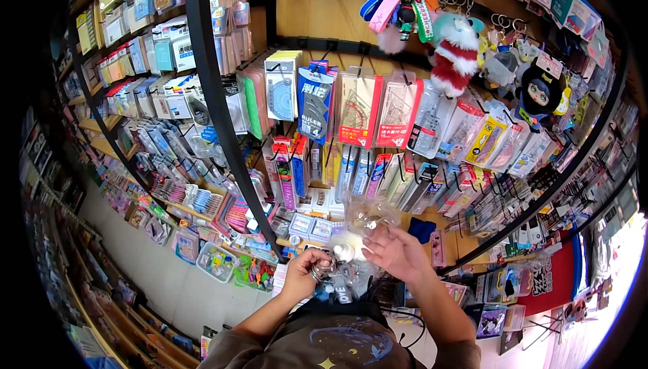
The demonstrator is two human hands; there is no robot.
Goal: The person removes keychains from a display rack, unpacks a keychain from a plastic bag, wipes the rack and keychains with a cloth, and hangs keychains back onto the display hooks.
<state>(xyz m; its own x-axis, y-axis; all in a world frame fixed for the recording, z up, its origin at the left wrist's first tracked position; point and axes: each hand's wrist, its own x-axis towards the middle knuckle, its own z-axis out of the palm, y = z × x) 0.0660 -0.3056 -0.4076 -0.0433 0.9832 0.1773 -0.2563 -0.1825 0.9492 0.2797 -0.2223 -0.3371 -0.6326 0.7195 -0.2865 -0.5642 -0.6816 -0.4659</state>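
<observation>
My left hand (306, 276) is closed around metal key rings (317, 273), with keychains hanging below and beside it. Between my hands is a fluffy white plush keychain (345, 250). Under it hang clear and dark pieces, one a dark tag with white letters (343, 293). A crumpled clear plastic bag (370, 215) sticks up at the fingertips of my right hand (397, 253), whose palm faces me and whose fingers bend around the bag's lower part. Exactly where the fingers grip it is partly hidden.
Ahead, packaged ruler sets (315, 102) hang on hooks, with pens below. Plush keychains (453, 55) dangle at upper right. A black shelf post (219, 99) stands at left, another slants at right. A plastic bin of small toys (216, 262) sits low at left.
</observation>
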